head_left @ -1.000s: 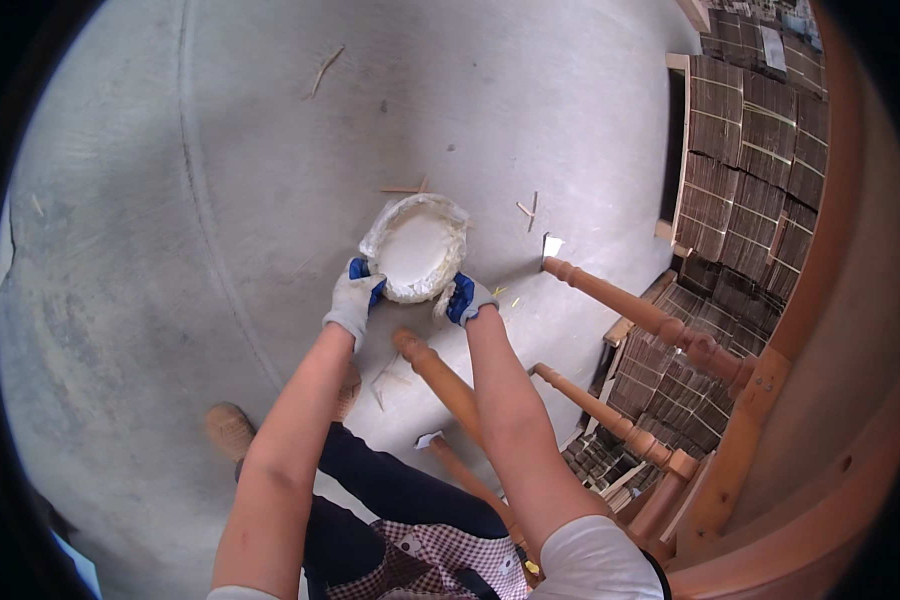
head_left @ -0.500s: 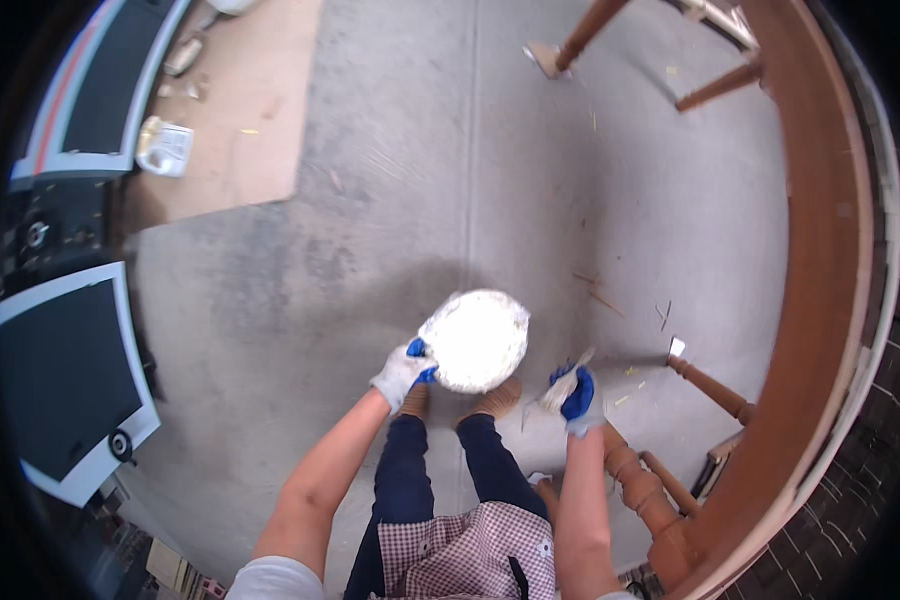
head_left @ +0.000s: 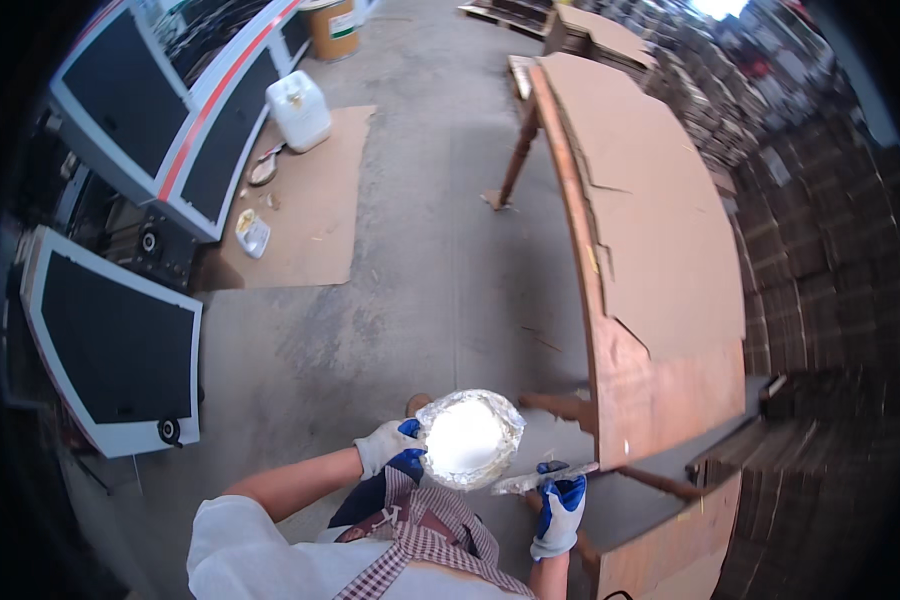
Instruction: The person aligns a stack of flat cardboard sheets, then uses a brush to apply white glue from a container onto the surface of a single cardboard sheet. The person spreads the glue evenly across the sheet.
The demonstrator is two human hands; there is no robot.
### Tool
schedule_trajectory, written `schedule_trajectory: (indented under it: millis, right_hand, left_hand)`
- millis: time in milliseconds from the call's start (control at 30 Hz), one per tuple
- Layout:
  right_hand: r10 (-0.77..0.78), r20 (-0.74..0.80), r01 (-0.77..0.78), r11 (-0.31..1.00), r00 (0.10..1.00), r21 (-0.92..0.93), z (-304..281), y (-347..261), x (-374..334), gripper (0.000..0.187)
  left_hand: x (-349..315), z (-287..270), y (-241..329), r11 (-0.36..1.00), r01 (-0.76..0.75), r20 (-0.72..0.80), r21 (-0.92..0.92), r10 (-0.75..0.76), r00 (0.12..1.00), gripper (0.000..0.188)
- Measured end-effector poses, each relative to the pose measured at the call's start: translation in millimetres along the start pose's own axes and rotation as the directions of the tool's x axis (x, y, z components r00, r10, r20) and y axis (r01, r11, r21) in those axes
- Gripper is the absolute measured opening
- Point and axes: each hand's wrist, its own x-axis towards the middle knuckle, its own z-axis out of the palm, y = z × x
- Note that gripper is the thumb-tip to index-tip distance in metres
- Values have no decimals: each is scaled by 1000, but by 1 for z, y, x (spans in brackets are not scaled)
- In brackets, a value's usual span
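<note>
Left hand [head_left: 385, 448]: gloved in white and blue, gripping the left side of a crinkle-rimmed bowl [head_left: 511, 430].
Right hand [head_left: 562, 505]: gloved likewise, closed around a flat, white-caked tool [head_left: 515, 484]; brush or scraper, I cannot tell.
Bowl's place: held up in front of the checked apron [head_left: 435, 545], left of the near left corner of the wooden table [head_left: 670, 390].
Tool's place: just beside the bowl's lower right; its right end overlaps that table corner in view, and whether they touch cannot be told.
Done: bowl and tool are both in hand, and white contents [head_left: 462, 438] show inside, with glare hiding their level.
Left: the tool is out of the bowl; how much work remains cannot be judged from this view.
Bowls in hand: one.
Tools in hand: one.
Table cover: cardboard [head_left: 660, 200] over most of the top, stopping short of the near edge; number of layers unclear.
Floor cardboard sheet [head_left: 320, 210]: one, carrying one white jug [head_left: 302, 115] at its far edge and one cut-down plastic tub [head_left: 253, 233] near its left edge.
Drums: one brown drum [head_left: 330, 30], beyond the sheet's far edge.
Black round knobs [head_left: 170, 431]: two, on the machine side.
Bundled stacks [head_left: 825, 220]: many, right of the table, too blurred to count.
</note>
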Motion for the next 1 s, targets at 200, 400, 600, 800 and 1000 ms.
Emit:
schedule_trajectory:
  millis: [200,400,600,800,1000]
  right_hand:
    - [-237,-283,242,970,929,-19,-94,-60,-199,51]
    - [-538,-459,248,797,707,-551,-151,-95,-340,43]
    - [-427,-651,-186,730,628,-658,-217,-72,-452,39]
    - [-351,-895,-23,928,276,-371,-269,-82,-542,43]
    - [-385,-884,-229,866,264,-445,-348,-97,-631,37]
  left_hand:
    - [-118,181,-47,991,126,260,-35,-113,959,26]
    - [-160,307,-115,904,112,385,412,-284,878,29]
    - [-222,425,-190,775,360,401,520,-593,698,32]
    - [-229,497,-276,747,139,577,650,-604,549,24]
    - [-272,586,-376,616,218,486,757,-754,443,19]
